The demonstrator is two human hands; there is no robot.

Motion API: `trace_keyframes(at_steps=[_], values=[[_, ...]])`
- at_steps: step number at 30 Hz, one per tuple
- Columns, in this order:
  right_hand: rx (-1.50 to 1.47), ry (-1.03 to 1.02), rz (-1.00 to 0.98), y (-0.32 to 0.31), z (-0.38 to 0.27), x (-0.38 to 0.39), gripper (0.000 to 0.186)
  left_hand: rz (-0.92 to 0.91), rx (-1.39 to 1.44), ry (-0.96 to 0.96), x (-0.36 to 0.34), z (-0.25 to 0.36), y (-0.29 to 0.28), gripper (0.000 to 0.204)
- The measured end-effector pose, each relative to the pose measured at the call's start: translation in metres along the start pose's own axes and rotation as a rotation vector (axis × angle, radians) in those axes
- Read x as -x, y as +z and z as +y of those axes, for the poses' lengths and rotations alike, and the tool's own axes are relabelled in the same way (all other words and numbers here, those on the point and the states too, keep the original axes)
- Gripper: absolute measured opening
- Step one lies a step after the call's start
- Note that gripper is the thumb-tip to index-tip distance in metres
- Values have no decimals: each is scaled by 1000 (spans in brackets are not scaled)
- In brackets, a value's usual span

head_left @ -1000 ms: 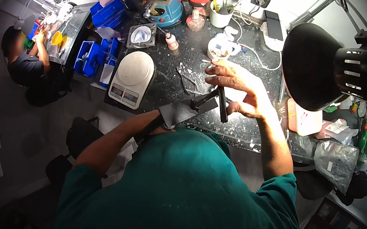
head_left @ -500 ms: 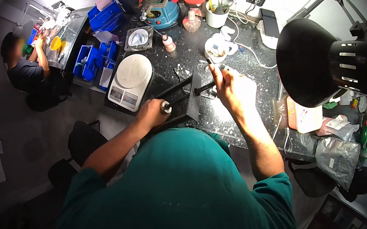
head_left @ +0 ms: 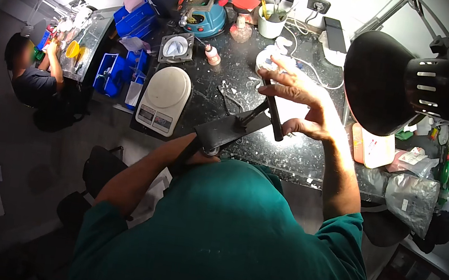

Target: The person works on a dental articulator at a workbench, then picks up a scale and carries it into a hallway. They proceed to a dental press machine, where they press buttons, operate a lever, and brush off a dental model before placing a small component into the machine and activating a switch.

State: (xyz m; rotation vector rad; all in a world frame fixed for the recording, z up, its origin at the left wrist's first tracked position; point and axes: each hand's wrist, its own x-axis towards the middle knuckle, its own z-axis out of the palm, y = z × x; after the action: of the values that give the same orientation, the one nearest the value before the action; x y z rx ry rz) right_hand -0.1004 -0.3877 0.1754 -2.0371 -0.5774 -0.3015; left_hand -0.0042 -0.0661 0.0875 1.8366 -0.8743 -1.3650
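A black metal screw clamp (head_left: 220,132) with a flat frame and side bars is held tilted at the bench's near edge. My left hand (head_left: 202,158) grips it from underneath; the frame hides most of its fingers. A rounded metal piece shows beside that hand, too covered to name. From the frame a threaded rod rises to a black T-bar handle (head_left: 274,112). My right hand (head_left: 311,103) spans this bar, its spread fingers on the far end and its thumb at the near end.
A white kitchen scale (head_left: 163,98) lies left of the clamp. Behind are a small pink bottle (head_left: 212,55), a blue machine (head_left: 205,18) and a white cup of tools (head_left: 271,26). A black lamp (head_left: 376,83) overhangs the right. Another person (head_left: 34,75) sits far left.
The clamp has turned and tilted, its flat plate now facing up. My left hand has slipped largely behind it. My right hand has gone from pinching one handle end to spanning the bar.
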Motion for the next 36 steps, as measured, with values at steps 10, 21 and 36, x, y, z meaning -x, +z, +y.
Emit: trace_keyframes(at_steps=[10,21,36], values=[[161,-97,161,19,12,5,66,-86,25,-64,-4,-11,12,58],[705,156,302,41,-13,0,39,51,-164,-32,-5,-3,12,37],[267,-56,330,80,-32,2,36,62,-128,116,-18,-37,-2,25]])
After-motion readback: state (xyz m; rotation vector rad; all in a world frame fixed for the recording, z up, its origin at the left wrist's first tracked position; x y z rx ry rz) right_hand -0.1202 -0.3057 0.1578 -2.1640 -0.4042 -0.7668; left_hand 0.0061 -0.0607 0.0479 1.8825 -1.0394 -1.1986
